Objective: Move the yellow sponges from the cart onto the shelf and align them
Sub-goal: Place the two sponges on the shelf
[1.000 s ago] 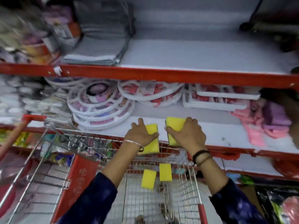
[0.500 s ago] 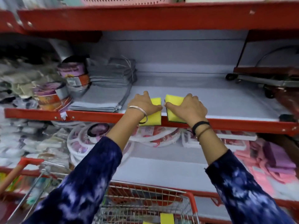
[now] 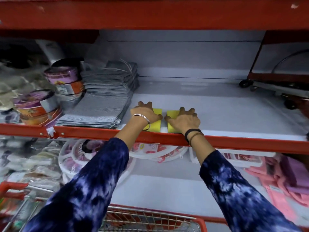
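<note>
My left hand (image 3: 145, 113) is pressing flat on one yellow sponge (image 3: 156, 112), my right hand (image 3: 184, 118) on the other sponge (image 3: 172, 114); both are lying side by side, apart, near the shelf (image 3: 234, 114) front edge.

Shelving: red-edged steel tiers (image 3: 150, 12), pale grey back panel (image 3: 184, 54).
Stock, 9 o'clock: folded grey cloths (image 3: 107, 91); tins (image 3: 66, 81), possibly tape-wrapped.
Lighting: dim, overhead.
</note>
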A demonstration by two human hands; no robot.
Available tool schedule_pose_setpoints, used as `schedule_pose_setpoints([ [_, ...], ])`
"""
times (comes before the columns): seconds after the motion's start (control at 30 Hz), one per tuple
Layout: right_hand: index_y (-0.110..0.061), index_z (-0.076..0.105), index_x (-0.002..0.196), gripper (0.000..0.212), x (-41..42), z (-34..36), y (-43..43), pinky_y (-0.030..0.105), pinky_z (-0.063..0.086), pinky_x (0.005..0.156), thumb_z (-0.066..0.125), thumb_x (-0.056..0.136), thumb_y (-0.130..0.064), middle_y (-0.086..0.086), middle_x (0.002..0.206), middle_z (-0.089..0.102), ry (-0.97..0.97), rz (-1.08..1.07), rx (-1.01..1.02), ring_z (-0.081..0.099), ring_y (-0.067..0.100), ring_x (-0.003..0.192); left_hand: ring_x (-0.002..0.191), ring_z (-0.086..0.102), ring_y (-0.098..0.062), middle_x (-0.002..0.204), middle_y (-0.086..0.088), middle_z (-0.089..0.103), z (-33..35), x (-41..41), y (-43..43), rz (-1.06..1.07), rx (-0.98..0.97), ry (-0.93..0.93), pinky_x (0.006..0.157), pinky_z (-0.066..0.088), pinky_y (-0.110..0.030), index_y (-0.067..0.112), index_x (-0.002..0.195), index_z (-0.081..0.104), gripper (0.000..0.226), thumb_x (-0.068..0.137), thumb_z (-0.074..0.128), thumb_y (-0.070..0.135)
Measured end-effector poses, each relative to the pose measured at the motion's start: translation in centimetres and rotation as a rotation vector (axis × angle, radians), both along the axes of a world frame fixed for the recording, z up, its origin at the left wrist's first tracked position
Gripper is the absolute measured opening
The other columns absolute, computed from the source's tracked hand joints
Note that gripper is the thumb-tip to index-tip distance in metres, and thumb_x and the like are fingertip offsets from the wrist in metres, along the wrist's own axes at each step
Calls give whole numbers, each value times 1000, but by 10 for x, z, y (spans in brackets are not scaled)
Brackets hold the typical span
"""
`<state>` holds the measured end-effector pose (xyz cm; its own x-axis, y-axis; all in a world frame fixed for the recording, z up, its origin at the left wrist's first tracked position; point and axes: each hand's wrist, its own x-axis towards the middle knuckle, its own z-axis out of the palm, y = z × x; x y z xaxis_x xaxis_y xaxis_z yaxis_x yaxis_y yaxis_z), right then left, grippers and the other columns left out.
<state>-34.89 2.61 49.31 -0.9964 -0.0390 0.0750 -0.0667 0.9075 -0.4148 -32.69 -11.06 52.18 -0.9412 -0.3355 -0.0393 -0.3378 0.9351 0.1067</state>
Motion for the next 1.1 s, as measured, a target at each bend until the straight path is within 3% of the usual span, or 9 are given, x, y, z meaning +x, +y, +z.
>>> schedule_pose_setpoints([
  [0.33, -13, 43, 136, 77, 15, -1, 2, 43, 44, 95, 34, 86, -70, 19, 137, 40, -23, -17, 71, 43, 37, 126, 129, 47, -36, 147, -17, 33, -3, 17, 3, -2, -38, -34, 104, 41, -45, 12, 140, 41, 76, 87, 40, 66],
  [0.47, -7, 46, 130, 72, 38, 8, 13, 45, 44, 93, 47, 85, -62, 20, 129, 47, 220, -27, -20, 48, 38, 119, 119, 54, -37, 137, -16, 40, -2, 45, 10, -27, 24, 344, 91, 48, -46, 11, 131, 47, 56, 90, 52, 48],
  [0.6, -9, 47, 129, 54, 82, 7, 30, 43, 41, 94, 56, 88, -42, 14, 123, 50, 448, 149, -183, 52, 33, 113, 105, 58, -31, 122, -12, 50, -16, 85, 24, -243, 129, 761, 78, 54, -42, 10, 117, 55, 37, 87, 57, 31],
  [0.73, -9, 53, 121, 42, 134, -29, 47, 42, 44, 91, 60, 87, -31, 12, 117, 56, 493, 230, -296, 57, 31, 106, 102, 55, -26, 109, -15, 57, -59, 126, 41, -400, 179, 971, 83, 50, -34, 2, 105, 60, 25, 85, 58, 18],
  [0.8, -8, 54, 119, 38, 154, -55, 56, 43, 48, 88, 61, 86, -26, 11, 115, 56, 430, 251, -330, 58, 30, 102, 105, 54, -25, 108, -17, 58, -89, 142, 47, -434, 248, 972, 86, 49, -31, 0, 104, 61, 26, 84, 58, 16],
  [0.97, -9, 53, 123, 40, 190, -126, 75, 41, 50, 87, 59, 89, -30, 9, 118, 54, 210, 232, -290, 59, 28, 104, 88, 57, -12, 111, -5, 52, -179, 178, 52, -412, 394, 736, 55, 57, -33, 10, 109, 54, 28, 89, 49, 29],
  [1.1, -8, 55, 119, 37, 211, -183, 82, 38, 50, 87, 59, 89, -29, 9, 116, 56, 49, 218, -251, 60, 28, 103, 86, 63, -13, 114, -4, 53, -251, 207, 50, -325, 469, 517, 52, 57, -31, 12, 112, 53, 33, 90, 46, 35],
])
